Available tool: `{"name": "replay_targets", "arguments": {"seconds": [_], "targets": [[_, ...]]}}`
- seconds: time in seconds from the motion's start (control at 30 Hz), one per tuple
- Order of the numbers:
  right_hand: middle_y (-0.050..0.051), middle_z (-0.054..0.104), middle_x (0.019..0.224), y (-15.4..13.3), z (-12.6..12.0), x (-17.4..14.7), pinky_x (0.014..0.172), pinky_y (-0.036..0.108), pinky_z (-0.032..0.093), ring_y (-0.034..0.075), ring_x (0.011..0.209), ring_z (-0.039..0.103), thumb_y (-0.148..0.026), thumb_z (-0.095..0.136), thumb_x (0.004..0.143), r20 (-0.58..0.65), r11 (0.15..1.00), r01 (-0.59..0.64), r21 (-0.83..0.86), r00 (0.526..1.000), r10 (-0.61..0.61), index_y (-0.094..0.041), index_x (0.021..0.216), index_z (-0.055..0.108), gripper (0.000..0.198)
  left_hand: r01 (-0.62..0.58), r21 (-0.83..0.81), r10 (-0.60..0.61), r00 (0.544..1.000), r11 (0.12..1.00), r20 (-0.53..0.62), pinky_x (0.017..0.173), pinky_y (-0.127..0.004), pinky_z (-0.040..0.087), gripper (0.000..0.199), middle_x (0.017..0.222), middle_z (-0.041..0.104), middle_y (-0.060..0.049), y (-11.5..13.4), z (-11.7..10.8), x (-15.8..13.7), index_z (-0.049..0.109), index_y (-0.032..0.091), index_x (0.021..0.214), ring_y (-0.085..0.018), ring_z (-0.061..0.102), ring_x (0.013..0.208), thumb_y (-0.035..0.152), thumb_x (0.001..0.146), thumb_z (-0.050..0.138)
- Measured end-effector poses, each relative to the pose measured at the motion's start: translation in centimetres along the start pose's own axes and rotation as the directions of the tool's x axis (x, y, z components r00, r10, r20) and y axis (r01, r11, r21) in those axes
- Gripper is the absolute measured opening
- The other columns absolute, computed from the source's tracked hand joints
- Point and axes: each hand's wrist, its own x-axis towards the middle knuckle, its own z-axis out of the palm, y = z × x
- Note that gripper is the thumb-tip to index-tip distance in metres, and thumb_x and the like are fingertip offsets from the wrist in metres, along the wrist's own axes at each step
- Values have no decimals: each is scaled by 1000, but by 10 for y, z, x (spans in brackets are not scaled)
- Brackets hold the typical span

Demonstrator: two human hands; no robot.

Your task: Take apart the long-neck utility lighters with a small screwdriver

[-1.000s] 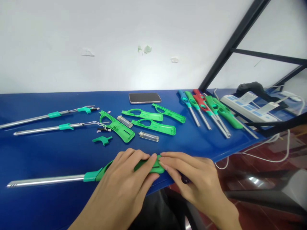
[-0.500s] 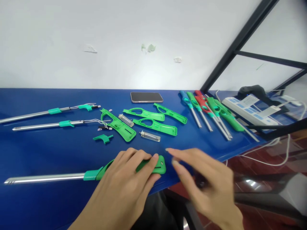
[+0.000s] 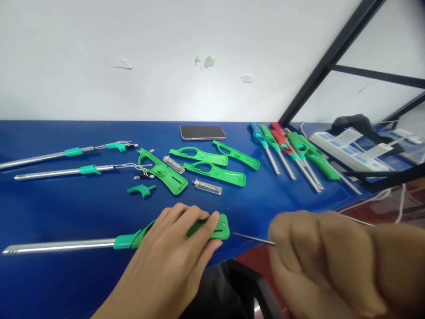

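A green gas lighter (image 3: 225,227) with a long metal tube lies along the front of the blue table, tube pointing left. My left hand (image 3: 175,252) is closed over its handle and holds it down, hiding the handle's middle. In the handle's right end a small screw hole shows. My right hand (image 3: 318,257) is a fist around a screwdriver (image 3: 254,238); only its thin metal shaft is visible. The shaft's tip points left, a short gap from the handle end. Behind lie a green trigger (image 3: 142,190), a clear fuel tank (image 3: 208,187) and an open casing half (image 3: 172,179).
Two metal tubes with wires (image 3: 64,173) lie at left. More green casing halves (image 3: 215,174) and a second tank (image 3: 173,165) are mid-table, a phone (image 3: 203,132) behind them. Several whole lighters (image 3: 282,144) and a power strip (image 3: 345,150) stand right, beside a black frame (image 3: 308,84).
My right hand, empty with fingers apart before, has moved right and is now closed on a screwdriver. My left hand stays on the lighter.
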Motion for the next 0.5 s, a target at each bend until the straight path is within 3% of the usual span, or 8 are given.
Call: {"name": "replay_targets", "arguments": {"seconds": [0.2, 0.37, 0.5], "targets": [[-6, 25, 44, -18, 12, 12, 47, 42, 35, 15, 39, 19, -31, 84, 104, -73, 986, -143, -85, 988, 137, -28, 62, 52, 52, 17, -2, -17, 1000, 1000, 2, 76, -45, 55, 25, 107, 74, -7, -2, 0, -1, 72, 17, 134, -28, 63, 95, 18, 115, 56], [-7, 20, 47, -11, 39, 15, 46, 41, 34, 13, 40, 9, -38, 70, 114, -125, 995, -16, -96, 992, 4, -25, 61, 41, 62, 36, -3, -36, 999, 999, 19, 79, -47, 56, 26, 108, 75, -6, 3, -2, 0, 73, 18, 135, -29, 64, 96, 21, 116, 55], [-5, 24, 50, -19, 55, 31, 42, 39, 33, 14, 40, 16, -47, 70, 111, -27, 998, 41, -50, 999, -43, -25, 65, 33, 63, 39, -5, -39, 999, 999, 14, 77, -48, 58, 26, 108, 74, -7, 5, -4, 1, 73, 17, 133, -28, 65, 94, 17, 115, 56]]}}
